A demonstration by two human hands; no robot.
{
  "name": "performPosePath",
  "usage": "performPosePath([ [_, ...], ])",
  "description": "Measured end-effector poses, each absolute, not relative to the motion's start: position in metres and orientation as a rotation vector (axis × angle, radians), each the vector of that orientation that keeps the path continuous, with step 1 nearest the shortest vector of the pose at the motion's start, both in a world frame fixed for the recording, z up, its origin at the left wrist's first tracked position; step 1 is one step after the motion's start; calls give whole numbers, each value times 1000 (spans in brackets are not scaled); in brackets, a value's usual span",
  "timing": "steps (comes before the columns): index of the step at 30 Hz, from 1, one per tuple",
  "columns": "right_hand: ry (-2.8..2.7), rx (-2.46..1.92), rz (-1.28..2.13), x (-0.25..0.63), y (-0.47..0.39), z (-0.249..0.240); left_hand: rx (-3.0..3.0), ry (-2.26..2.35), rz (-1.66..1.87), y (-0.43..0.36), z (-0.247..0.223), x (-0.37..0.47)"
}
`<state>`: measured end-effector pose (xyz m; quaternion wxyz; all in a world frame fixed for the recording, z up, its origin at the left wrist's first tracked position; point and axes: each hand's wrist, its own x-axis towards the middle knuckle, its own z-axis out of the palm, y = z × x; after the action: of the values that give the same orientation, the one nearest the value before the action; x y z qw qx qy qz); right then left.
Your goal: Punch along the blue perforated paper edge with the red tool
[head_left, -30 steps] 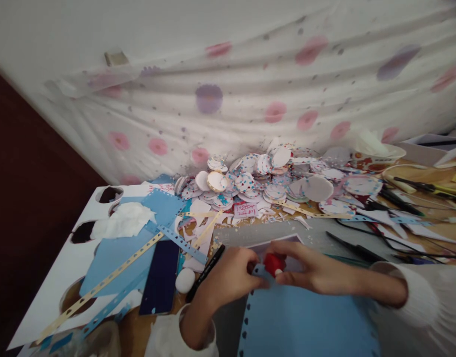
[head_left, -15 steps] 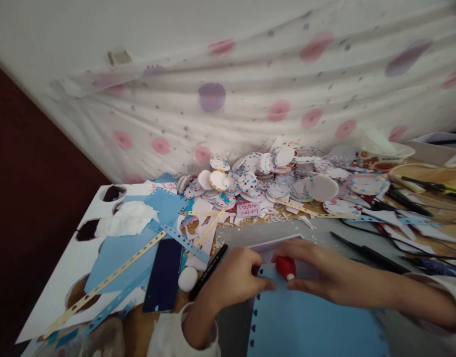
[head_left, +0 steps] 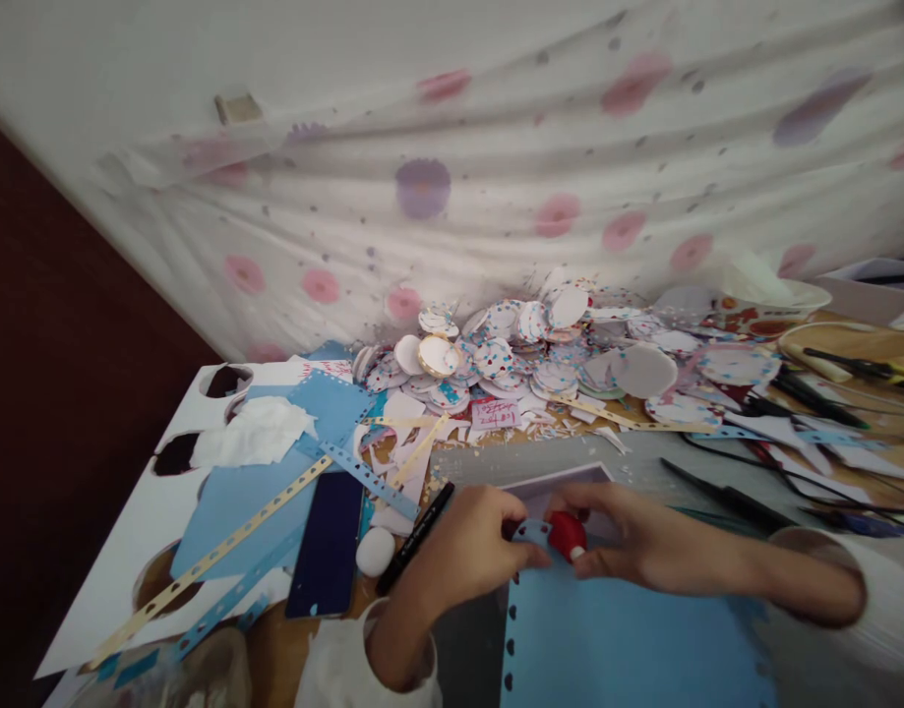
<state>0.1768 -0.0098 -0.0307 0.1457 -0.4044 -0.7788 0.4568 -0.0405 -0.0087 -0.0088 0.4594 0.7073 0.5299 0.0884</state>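
Note:
A blue sheet (head_left: 629, 639) with a row of heart-shaped holes down its left edge lies in front of me. My left hand (head_left: 488, 536) pinches the sheet's top left corner, where more holes show. Just right of it, my right hand (head_left: 629, 541) has its fingers round a small red object (head_left: 568, 535) with a whitish tip, which meets the sheet's upper edge. Behind both hands is the edge of a white sheet (head_left: 555, 477), partly covered by them.
Decorated round discs (head_left: 494, 358) are heaped along the curtain. At the left lie a dark blue phone (head_left: 325, 546), a black marker (head_left: 416, 539), a white round cap (head_left: 376, 552) and a white board with holes (head_left: 90, 590). Black tweezers (head_left: 724, 495) lie at the right.
The red object now overlaps the blue sheet's top edge, and the corner near my left hand looks bent up. My right forearm has shifted slightly. The camera view has moved a little.

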Motion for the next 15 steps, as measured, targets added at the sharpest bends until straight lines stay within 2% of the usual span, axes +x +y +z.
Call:
performPosePath([
  [5,-2234,-1207,1199,175,-15,-38,1803,1189,206,-8,-8,-47],
  [10,-2300,-1147,1139,170,-13,-27,1949,1081,330,-15,-6,-44],
  [15,-2396,-1157,1035,167,-9,-19,2041,1119,311,-16,-8,-31],
])
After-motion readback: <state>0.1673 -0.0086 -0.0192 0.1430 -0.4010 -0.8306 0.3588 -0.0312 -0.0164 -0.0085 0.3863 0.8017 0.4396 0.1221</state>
